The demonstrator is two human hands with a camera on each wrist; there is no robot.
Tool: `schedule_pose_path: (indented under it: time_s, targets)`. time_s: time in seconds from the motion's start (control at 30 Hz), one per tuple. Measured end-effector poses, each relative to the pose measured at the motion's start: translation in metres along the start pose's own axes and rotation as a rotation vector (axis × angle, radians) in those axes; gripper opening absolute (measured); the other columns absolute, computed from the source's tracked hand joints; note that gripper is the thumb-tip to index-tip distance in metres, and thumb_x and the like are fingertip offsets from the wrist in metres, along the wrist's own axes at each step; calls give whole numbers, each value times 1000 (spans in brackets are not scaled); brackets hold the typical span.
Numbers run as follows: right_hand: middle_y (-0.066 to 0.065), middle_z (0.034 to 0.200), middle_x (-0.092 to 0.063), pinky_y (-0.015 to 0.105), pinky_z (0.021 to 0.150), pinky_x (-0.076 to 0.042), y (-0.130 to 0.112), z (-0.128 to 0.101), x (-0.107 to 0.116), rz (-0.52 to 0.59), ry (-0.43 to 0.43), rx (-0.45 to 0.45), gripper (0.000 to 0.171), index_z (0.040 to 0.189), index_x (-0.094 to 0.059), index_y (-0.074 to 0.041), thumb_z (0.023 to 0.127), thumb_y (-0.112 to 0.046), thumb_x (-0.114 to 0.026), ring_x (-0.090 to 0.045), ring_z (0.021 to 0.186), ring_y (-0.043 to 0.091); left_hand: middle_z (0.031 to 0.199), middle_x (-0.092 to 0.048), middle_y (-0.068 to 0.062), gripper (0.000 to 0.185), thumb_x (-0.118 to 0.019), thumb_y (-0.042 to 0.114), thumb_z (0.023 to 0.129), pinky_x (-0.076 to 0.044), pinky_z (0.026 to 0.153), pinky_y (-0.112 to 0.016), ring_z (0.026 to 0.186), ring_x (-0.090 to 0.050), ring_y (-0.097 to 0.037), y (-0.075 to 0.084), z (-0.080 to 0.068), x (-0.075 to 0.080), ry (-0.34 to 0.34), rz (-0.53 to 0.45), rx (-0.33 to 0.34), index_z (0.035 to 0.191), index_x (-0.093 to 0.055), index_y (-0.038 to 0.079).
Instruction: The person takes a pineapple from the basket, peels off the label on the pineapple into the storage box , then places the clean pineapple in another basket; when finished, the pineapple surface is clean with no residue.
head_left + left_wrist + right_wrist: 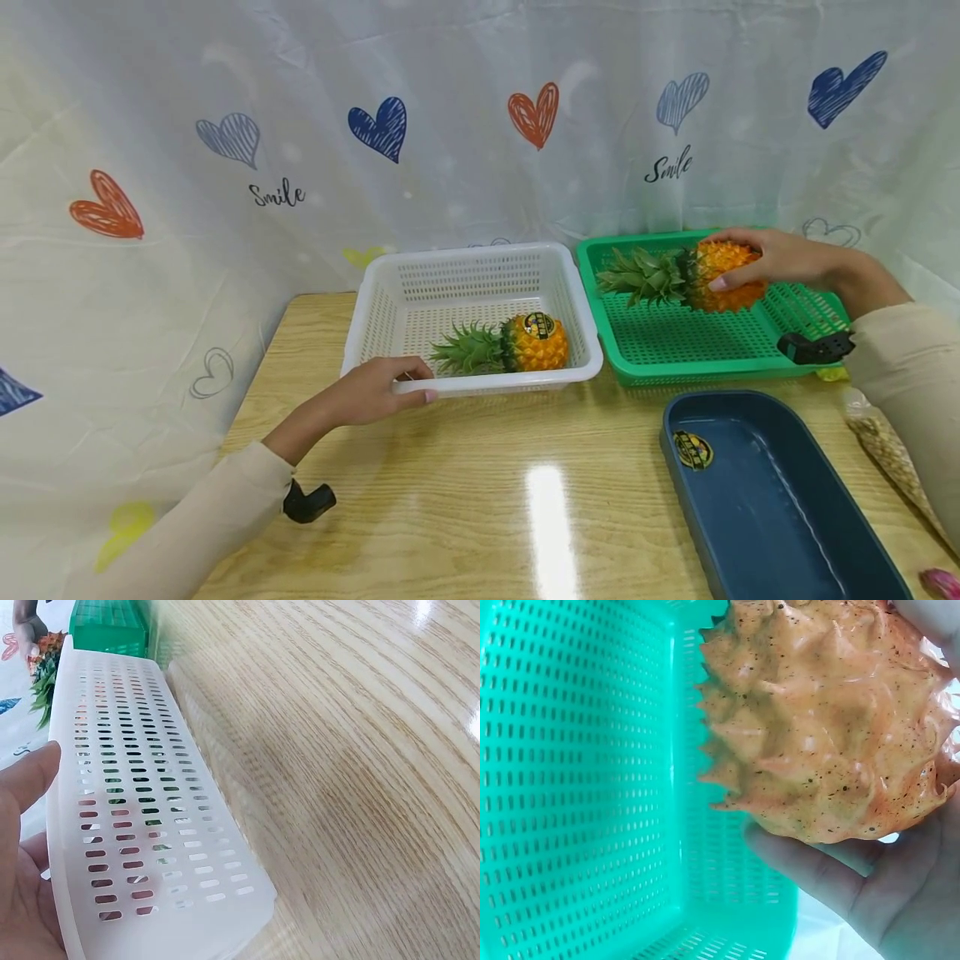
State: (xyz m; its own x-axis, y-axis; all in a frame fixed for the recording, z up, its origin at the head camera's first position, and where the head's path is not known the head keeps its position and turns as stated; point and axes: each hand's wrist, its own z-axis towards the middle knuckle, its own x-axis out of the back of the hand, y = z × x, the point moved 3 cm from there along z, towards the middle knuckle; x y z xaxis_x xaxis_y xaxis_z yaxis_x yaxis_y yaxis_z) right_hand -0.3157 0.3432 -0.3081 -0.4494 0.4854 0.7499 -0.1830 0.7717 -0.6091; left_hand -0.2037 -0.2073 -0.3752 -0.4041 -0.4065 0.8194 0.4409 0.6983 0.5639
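Note:
My right hand [787,258] grips an orange pineapple [723,275] with a green leafy crown, over the green basket [697,371]. In the right wrist view, fingers wrap the spiky fruit [825,727], and the green basket [577,772] shows beside it. My left hand [382,390] pinches the near rim of a white basket [487,383], thumb outside and fingers inside. A second pineapple [543,354] bearing a black and gold sticker lies in that basket, crown to the left. The left wrist view shows the white basket's slotted wall [142,802] next to my left hand [26,832].
A dark blue tray [780,508] with a round sticker [693,450] on its wall stands front right on the wooden table [450,492]. Beside it lies a clear bag of tan pieces [892,446]. A patterned white curtain [465,167] hangs behind the baskets.

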Motion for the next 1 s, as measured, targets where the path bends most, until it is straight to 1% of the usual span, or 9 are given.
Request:
schedule_pose_path:
  time_s: [0.2,0.33,0.43,0.5,0.7,0.73,0.8,0.9,1.0]
  targets:
    - [21,134,-53,40,80,-54,5,5,-2,-16,7,-11,73,158,-25,-13,99,-26,-66,-61,104,24,110,-69,8,34,-61,52,97,-52,92,-43,105,-65,-15,0,-2,0,8,1,3,117,-67,25]
    - [24,141,-47,52,86,-52,5,7,-1,-26,9,-7,74,159,-24,-14,99,-28,-65,-57,115,37,109,-68,9,33,-61,52,98,-52,90,-42,104,-65,-15,0,-3,0,9,-8,-1,116,-67,26]
    - [27,149,-37,64,90,-47,7,7,1,-22,1,6,75,160,-23,-14,99,-27,-65,-48,125,47,110,-68,8,33,-60,52,98,-52,90,-42,104,-65,-17,0,-2,-1,4,-18,-4,117,-67,25]
    - [28,153,-33,67,91,-45,9,6,2,-20,-4,13,75,160,-22,-14,99,-27,-64,-44,128,51,111,-69,8,34,-60,51,98,-52,91,-42,105,-65,-18,1,-2,-1,1,-23,-2,118,-66,25]
    - [30,153,-32,62,88,-48,18,6,3,-19,-8,12,75,160,-22,-11,99,-26,-64,-45,127,51,111,-69,8,34,-60,51,98,-52,90,-42,105,-65,-18,0,-2,-1,2,-19,-9,118,-66,24]
    - [30,151,-34,58,86,-50,19,7,2,-16,-5,11,74,160,-23,-11,99,-25,-64,-47,125,49,111,-69,8,33,-60,51,98,-52,90,-42,105,-65,-18,0,-2,-1,2,-18,-11,117,-66,25]
    - [29,149,-36,55,84,-52,21,11,-1,1,-2,-3,74,159,-24,-11,99,-24,-65,-50,122,46,111,-68,8,33,-60,51,98,-52,90,-42,105,-65,-17,-1,-1,-1,3,-16,-9,117,-66,25]
    - [27,141,-44,45,77,-55,24,18,-5,7,10,-19,74,158,-27,-13,98,-24,-67,-56,112,36,113,-68,8,34,-60,51,98,-52,91,-42,107,-64,-17,-1,-1,-1,3,-13,-4,118,-66,25]
    - [26,138,-46,42,73,-55,25,22,-9,7,11,-33,75,158,-27,-14,97,-25,-69,-57,108,31,115,-68,7,36,-60,51,98,-52,93,-44,109,-64,-18,-1,-1,-1,2,-8,-3,120,-66,24]
